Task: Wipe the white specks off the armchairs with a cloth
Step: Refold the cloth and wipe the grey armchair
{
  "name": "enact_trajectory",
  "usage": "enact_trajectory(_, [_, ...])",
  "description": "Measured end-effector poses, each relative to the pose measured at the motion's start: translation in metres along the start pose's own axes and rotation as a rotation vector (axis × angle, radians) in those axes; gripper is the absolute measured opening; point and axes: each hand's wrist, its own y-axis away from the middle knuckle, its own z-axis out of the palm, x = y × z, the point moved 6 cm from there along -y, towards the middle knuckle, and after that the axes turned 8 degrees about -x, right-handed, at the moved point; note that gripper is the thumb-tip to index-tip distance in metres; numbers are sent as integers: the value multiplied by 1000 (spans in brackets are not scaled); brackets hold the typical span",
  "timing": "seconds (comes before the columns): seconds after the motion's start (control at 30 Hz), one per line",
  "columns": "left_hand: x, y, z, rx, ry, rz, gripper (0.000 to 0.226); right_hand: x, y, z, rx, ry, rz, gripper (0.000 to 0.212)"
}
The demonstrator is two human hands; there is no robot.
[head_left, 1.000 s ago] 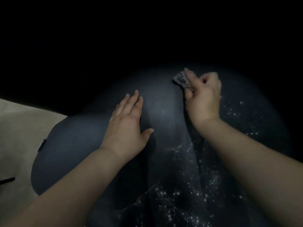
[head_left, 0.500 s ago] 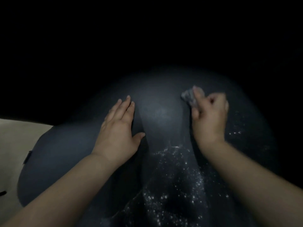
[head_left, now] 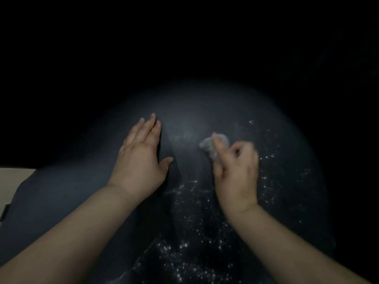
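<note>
A dark blue-grey armchair (head_left: 61,193) fills the lit middle of the head view. White specks (head_left: 190,220) lie scattered over its lower middle and right side. My left hand (head_left: 141,158) rests flat on the fabric with straight fingers, left of centre. My right hand (head_left: 235,171) grips a small bunched grey cloth (head_left: 213,145) and presses it on the fabric, just right of my left thumb. The cloth sticks out past my right fingers; the rest is hidden in the hand.
A strip of pale floor (head_left: 12,181) shows at the left edge, beside the armchair's rounded side. Everything beyond the lit patch, above and to the right, is black and unreadable.
My right hand has pulled the cloth down and toward me across the fabric. My left hand stays flat on the armchair. The view has tilted, so the pale floor shows less.
</note>
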Motion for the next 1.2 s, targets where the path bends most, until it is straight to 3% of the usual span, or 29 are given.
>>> enact_trajectory(0.07, [7,-3,2,-10,-4,16,86,-12,0,9,-115,143,-139,54])
enact_trajectory(0.13, [12,-5,5,-22,-7,30,86,-7,-34,5,-131,187,-147,52])
enact_trajectory(0.23, [18,-8,6,-29,-19,49,85,24,-69,-21,-3,156,49,43])
enact_trajectory(0.33, [22,-11,5,-41,-36,56,86,43,-34,-30,122,88,219,31])
enact_trajectory(0.47, [26,-13,7,-53,-57,55,86,2,0,-4,-75,149,-64,54])
enact_trajectory(0.53, [25,-13,8,-47,-58,54,86,5,-33,-5,-118,154,-80,53])
enact_trajectory(0.63, [24,-13,9,-40,-55,62,85,36,-70,-29,38,78,154,40])
enact_trajectory(0.7, [24,-13,9,-41,-52,57,85,51,-52,-39,143,54,282,35])
enact_trajectory(0.83, [28,-13,10,-31,-63,57,83,21,7,-19,33,110,80,51])
enact_trajectory(0.9, [32,-15,11,-23,-59,68,80,17,-7,-14,-27,142,0,53])
enact_trajectory(1.03, [43,-24,13,-19,-76,104,76,54,-60,-43,74,161,139,51])
enact_trajectory(1.13, [52,-32,14,-32,-85,127,75,72,-27,-56,182,151,292,44])
enact_trajectory(1.2, [59,-36,16,-43,-87,141,74,55,8,-42,123,117,235,46])
